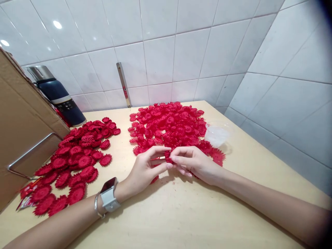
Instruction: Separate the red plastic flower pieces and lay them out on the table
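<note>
Between my two hands, over the near edge of a large heap, is a small red fringed flower disc. My left hand pinches its left side with thumb and fingertips, a watch and a bangle on that wrist. From the right, my right hand has its thumb and forefinger closed on the same disc. Part of the disc is hidden by the fingers. Behind my hands spreads the large heap of red fringed discs. A second pile of rounder, finished-looking red discs lies to the left.
A clear plastic bowl stands right of the large heap. At the left are a cardboard box, a dark blue flask and a bent metal bar. A metal strip leans on the tiled wall behind the table.
</note>
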`<state>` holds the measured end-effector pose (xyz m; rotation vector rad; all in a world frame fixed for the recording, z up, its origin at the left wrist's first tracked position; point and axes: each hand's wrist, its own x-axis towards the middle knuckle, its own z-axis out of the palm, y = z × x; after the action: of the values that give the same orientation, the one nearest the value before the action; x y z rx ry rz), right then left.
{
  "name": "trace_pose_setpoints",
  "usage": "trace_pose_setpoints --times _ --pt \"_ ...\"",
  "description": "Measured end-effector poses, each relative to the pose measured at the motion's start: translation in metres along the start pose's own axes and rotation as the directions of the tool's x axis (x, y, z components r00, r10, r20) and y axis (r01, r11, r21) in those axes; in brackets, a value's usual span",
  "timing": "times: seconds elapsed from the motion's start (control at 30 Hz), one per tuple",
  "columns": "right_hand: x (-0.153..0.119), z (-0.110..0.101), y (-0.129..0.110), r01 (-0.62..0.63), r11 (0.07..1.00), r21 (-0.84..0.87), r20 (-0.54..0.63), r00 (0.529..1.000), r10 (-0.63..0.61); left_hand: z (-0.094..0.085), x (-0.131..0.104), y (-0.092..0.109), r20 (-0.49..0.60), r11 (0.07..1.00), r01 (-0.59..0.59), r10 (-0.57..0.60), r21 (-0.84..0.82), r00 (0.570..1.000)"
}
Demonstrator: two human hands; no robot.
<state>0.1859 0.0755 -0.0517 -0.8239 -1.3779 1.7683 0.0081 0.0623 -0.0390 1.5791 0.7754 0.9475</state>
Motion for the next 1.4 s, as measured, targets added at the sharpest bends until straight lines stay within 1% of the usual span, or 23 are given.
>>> trace_pose_setpoints --times 0.17,0.37,0.47,0.57,0.67,0.83,1.0,1.23,1.33,1.4 --pt "0.000 -0.001 0.001 -0.006 1.000 -0.013 -0.004 1.000 0.006 0.000 0.000 0.001 -0.004 1.000 0.005 -0.005 0.001 1.000" --pt "-0.002 0.004 0.000 0.000 0.998 -0.062 -0.037 0.999 -0.002 0.002 -0.001 0.003 0.020 0.997 -0.025 0.024 0.073 1.000" --pt "-0.003 0.008 -0.001 0.018 0.989 -0.149 -0.089 0.996 -0.031 0.002 -0.002 0.002 0.002 0.984 -0.047 0.048 0.174 0.999" --pt "-0.004 0.011 -0.001 0.080 0.954 -0.290 -0.119 0.986 -0.119 0.001 -0.002 0.001 -0.056 0.968 -0.022 0.037 0.251 0.998" --pt "-0.005 0.013 0.000 0.111 0.914 -0.390 -0.138 0.975 -0.177 0.001 -0.001 0.001 -0.107 0.968 0.006 0.022 0.252 0.994" --pt "-0.007 0.015 -0.003 0.085 0.876 -0.474 -0.176 0.966 -0.189 0.001 0.000 0.003 -0.152 0.970 0.019 0.019 0.242 0.988" --pt "-0.008 0.016 -0.005 0.068 0.869 -0.490 -0.208 0.959 -0.193 0.000 0.001 0.004 -0.151 0.969 0.027 0.011 0.244 0.988" --pt "-0.006 0.014 0.001 0.028 0.862 -0.506 -0.256 0.950 -0.181 0.000 0.000 0.000 -0.152 0.966 0.031 0.008 0.258 0.988" --pt "-0.005 0.014 0.000 0.036 0.865 -0.501 -0.241 0.954 -0.179 0.000 0.000 -0.001 -0.156 0.961 0.019 0.025 0.276 0.987" --pt "-0.005 0.015 -0.002 0.051 0.869 -0.492 -0.211 0.961 -0.176 -0.001 0.000 -0.001 -0.126 0.962 0.001 0.035 0.272 0.991"
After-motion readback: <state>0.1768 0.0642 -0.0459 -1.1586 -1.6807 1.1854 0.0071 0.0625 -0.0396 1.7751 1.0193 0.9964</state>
